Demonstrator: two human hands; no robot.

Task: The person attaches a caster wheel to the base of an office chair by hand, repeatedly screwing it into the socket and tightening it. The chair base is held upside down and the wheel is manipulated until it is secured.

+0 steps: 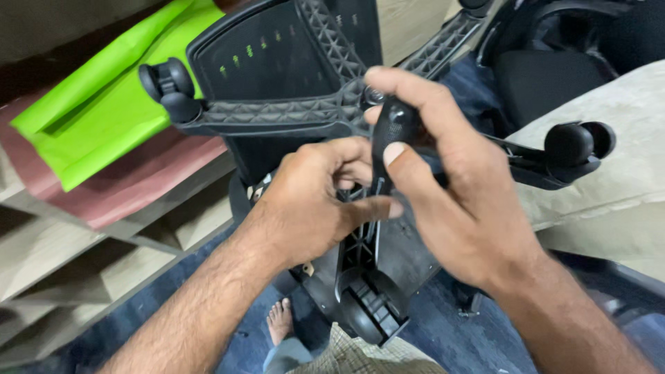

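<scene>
At the hub of the upturned black chair base, the right hand is closed around a black caster, thumb pressed on it. The left hand, just left of the hub, pinches a rib below that caster. Three further casters sit at the spoke ends. A green sheet lies left of the base, shelving below it.
</scene>
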